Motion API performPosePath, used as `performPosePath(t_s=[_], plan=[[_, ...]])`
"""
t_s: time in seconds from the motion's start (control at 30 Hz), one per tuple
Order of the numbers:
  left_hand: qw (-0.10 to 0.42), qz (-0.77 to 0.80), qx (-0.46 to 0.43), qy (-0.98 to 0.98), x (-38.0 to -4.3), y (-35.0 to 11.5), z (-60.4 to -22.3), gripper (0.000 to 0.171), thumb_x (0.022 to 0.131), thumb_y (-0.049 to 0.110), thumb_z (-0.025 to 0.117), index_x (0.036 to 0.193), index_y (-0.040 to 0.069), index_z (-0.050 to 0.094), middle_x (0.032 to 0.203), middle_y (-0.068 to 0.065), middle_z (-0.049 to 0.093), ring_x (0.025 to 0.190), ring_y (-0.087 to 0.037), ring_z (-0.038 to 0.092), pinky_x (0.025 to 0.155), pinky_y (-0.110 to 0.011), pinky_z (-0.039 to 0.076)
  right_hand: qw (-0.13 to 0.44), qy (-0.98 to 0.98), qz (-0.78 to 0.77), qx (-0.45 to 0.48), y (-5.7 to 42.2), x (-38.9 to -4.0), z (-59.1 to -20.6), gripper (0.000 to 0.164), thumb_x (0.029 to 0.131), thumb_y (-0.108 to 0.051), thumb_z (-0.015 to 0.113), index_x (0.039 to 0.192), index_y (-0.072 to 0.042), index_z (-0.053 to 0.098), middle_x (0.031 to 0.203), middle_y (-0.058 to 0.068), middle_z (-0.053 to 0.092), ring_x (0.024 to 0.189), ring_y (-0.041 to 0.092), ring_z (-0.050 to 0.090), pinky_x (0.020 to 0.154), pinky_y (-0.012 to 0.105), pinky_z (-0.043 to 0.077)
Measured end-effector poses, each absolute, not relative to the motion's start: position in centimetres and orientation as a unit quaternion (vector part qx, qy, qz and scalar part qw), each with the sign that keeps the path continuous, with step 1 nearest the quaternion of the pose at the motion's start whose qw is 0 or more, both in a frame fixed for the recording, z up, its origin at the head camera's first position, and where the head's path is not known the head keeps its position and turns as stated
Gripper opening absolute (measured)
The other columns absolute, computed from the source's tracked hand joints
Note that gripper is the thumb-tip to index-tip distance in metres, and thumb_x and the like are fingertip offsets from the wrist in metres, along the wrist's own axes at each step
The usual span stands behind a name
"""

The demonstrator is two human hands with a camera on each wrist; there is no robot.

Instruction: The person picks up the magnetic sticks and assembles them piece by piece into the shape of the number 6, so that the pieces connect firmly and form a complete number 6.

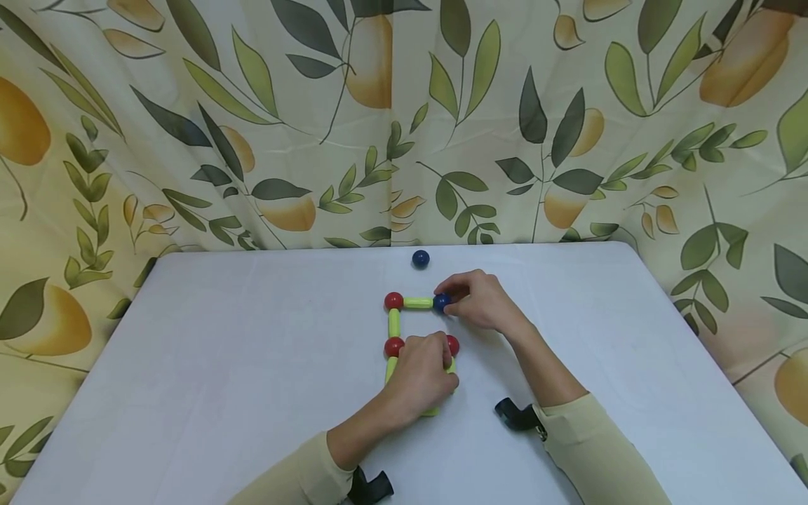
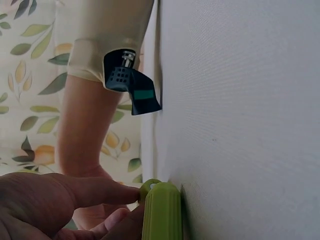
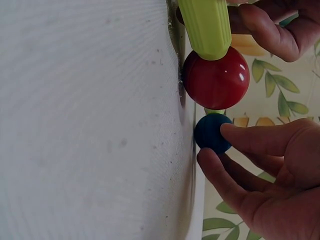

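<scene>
My right hand (image 1: 480, 301) pinches a blue ball (image 1: 442, 303) between thumb and fingers at the end of a lime-green rod (image 1: 418, 303). That rod runs left to a red ball (image 1: 394, 301), from which another green rod (image 1: 394, 322) leads down to a second red ball (image 1: 394, 347). My left hand (image 1: 419, 375) reaches over the lower part of the frame, hiding much of it, beside a third red ball (image 1: 452, 344). In the left wrist view its thumb and fingers pinch a green rod (image 2: 148, 189), partly hidden behind a nearer green rod (image 2: 163, 215).
A loose blue ball (image 1: 420, 259) lies near the far edge of the white table (image 1: 252, 337). Behind the table hangs a leaf-patterned curtain (image 1: 353, 140). Black wrist cameras (image 1: 517, 415) stick out from both sleeves, close over the tabletop.
</scene>
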State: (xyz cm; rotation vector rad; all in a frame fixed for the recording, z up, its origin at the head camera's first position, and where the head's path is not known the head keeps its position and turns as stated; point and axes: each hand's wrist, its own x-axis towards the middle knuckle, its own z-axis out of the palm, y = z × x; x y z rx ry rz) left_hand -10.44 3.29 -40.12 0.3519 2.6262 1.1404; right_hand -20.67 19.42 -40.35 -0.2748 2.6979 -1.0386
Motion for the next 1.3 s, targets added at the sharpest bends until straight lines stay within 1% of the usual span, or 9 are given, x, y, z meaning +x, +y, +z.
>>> performPosePath(t_s=[0.33,0.5,0.7,0.87,0.97,1.1,1.23,1.3], plan=[[0.12,0.387,0.133,0.905,-10.4,3.3,-40.4,0.022,0.078,0.003,0.087,0.086,0.002,0.067,0.07,-0.002,0.059,0.067,-0.014,0.054,0.052,-0.021,0.046,0.119,0.921,-0.359,-0.09,19.4,-20.7,-40.4,0.032,0.088,-0.007,0.081,0.119,-0.011,0.078,0.113,0.012,0.076,0.104,0.028,0.068,0.094,0.043,0.057],[0.128,0.388,0.131,0.903,-10.4,3.1,-40.1,0.02,0.08,0.003,0.085,0.088,0.003,0.066,0.071,-0.002,0.059,0.064,-0.015,0.054,0.051,-0.022,0.045,0.121,0.922,-0.357,-0.091,19.5,-20.6,-40.4,0.032,0.089,-0.007,0.08,0.12,-0.011,0.077,0.115,0.012,0.076,0.105,0.029,0.068,0.095,0.043,0.058],[0.141,0.364,0.123,0.913,-10.9,2.4,-39.1,0.016,0.085,0.011,0.083,0.087,0.007,0.068,0.073,0.0,0.061,0.066,-0.016,0.056,0.055,-0.025,0.047,0.121,0.92,-0.359,-0.097,19.6,-20.7,-40.4,0.03,0.089,-0.007,0.079,0.119,-0.01,0.078,0.114,0.013,0.076,0.105,0.029,0.068,0.094,0.044,0.057],[0.14,0.353,0.115,0.918,-12.3,0.9,-38.5,0.015,0.087,0.019,0.083,0.091,0.012,0.069,0.067,0.002,0.063,0.062,-0.016,0.058,0.055,-0.028,0.047,0.117,0.921,-0.357,-0.102,19.6,-20.6,-40.4,0.03,0.09,-0.007,0.079,0.12,-0.01,0.077,0.115,0.013,0.075,0.106,0.03,0.069,0.095,0.044,0.057],[0.136,0.374,0.117,0.91,-13.7,-0.3,-38.3,0.015,0.089,0.02,0.081,0.096,0.013,0.07,0.073,0.001,0.064,0.064,-0.017,0.059,0.056,-0.028,0.048,0.117,0.922,-0.355,-0.103,19.6,-20.6,-40.3,0.03,0.091,-0.007,0.078,0.12,-0.01,0.077,0.115,0.013,0.075,0.106,0.03,0.068,0.095,0.044,0.057],[0.118,0.399,0.108,0.903,-15.8,-2.1,-38.4,0.012,0.093,0.014,0.077,0.102,0.01,0.071,0.085,-0.002,0.066,0.069,-0.019,0.061,0.058,-0.027,0.052,0.12,0.922,-0.356,-0.099,19.5,-20.5,-40.3,0.03,0.091,-0.006,0.077,0.12,-0.011,0.078,0.115,0.012,0.075,0.106,0.029,0.068,0.095,0.043,0.057],[0.086,0.401,0.08,0.909,-17.4,-3.7,-38.9,0.008,0.094,0.009,0.073,0.101,0.012,0.072,0.09,-0.003,0.067,0.08,-0.02,0.061,0.063,-0.027,0.053,0.121,0.922,-0.355,-0.093,19.5,-20.5,-40.2,0.03,0.091,-0.006,0.077,0.12,-0.012,0.078,0.115,0.01,0.075,0.105,0.028,0.067,0.094,0.042,0.057],[0.073,0.4,0.073,0.911,-18.0,-4.4,-39.3,0.009,0.094,0.007,0.072,0.101,0.013,0.073,0.093,-0.003,0.068,0.086,-0.021,0.062,0.067,-0.027,0.054,0.122,0.923,-0.352,-0.094,19.5,-20.4,-40.2,0.03,0.091,-0.006,0.077,0.121,-0.012,0.078,0.115,0.011,0.075,0.106,0.028,0.066,0.093,0.042,0.057]])
